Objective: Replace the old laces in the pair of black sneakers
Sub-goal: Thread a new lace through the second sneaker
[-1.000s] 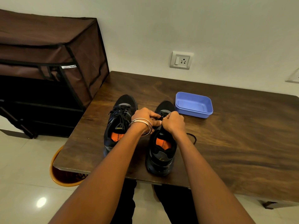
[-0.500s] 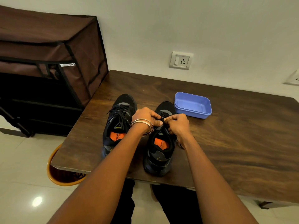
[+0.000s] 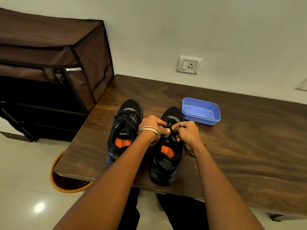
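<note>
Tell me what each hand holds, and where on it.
Both the left hand and the right hand pinch the black lace at the tongue of the right-side sneaker.

Both hands work the lace on the right sneaker.

On the table (image 3: 240, 146), two sneakers stand side by side, toes toward 12 o'clock: the left sneaker (image 3: 123, 130) laced, the right sneaker (image 3: 166, 160) under the hands. The left hand (image 3: 152, 125), bangles (image 3: 150, 131) at its wrist, and the right hand (image 3: 186, 131) pinch the lace (image 3: 169, 126) above the tongue. A blue tray (image 3: 201, 111) sits at 1 o'clock of the right sneaker.
</note>
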Demonstrator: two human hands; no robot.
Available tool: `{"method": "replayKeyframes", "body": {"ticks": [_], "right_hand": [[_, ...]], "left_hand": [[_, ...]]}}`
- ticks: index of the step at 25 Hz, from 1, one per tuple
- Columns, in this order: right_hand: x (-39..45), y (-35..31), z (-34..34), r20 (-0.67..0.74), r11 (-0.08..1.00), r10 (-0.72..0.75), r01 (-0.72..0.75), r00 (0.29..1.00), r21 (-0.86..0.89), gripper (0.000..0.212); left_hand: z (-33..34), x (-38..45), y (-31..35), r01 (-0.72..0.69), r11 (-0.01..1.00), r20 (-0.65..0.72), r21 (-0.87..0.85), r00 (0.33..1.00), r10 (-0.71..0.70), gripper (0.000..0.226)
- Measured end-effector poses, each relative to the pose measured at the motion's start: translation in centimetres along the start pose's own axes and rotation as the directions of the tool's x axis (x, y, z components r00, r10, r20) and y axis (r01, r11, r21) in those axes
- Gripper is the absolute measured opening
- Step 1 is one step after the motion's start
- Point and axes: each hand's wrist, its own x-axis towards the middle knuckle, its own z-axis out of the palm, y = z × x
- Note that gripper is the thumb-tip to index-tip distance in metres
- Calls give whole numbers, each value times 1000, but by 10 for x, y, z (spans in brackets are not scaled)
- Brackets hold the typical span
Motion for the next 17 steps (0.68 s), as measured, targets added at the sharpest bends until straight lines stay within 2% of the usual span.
{"method": "replayKeyframes", "body": {"ticks": [8, 14, 17], "right_hand": [[-2, -2, -2, 33, 1000, -6, 6, 999, 9, 25], [-1, -2, 1, 20, 999, -10, 11, 1000, -31, 21], [0, -1, 4, 35, 996, 61, -63, 998, 70, 19]], "left_hand": [[-3, -2, 3, 0, 994, -36, 109, 999, 4, 35], [-5, -3, 1, 4, 1000, -51, 29, 999, -2, 24], [-3, -3, 4, -15, 994, -69, 111, 997, 23, 20]]}}
